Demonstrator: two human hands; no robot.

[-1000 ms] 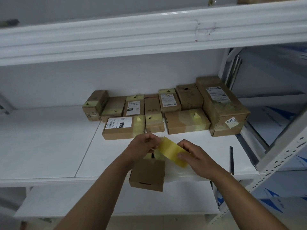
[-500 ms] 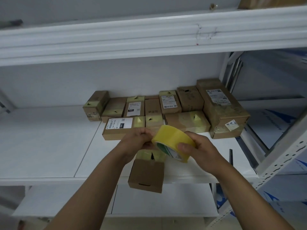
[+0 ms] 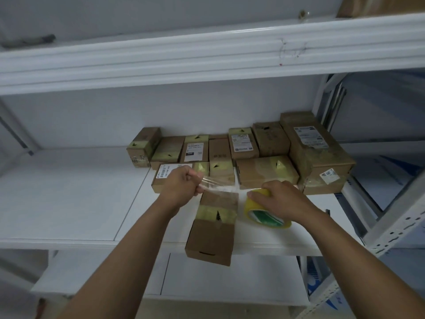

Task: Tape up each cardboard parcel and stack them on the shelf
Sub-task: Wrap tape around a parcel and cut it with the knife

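A white shelf (image 3: 69,192) carries a cluster of taped boxes (image 3: 264,153) against the back wall. Nearer the front, one cardboard parcel (image 3: 212,236) lies with its near end jutting past the shelf edge, a yellowish band across its top. The right hand (image 3: 282,199) grips a yellow tape roll (image 3: 264,212) just beside it. The left hand (image 3: 184,183) pinches the clear strip of tape (image 3: 220,188), stretched above the parcel's far end.
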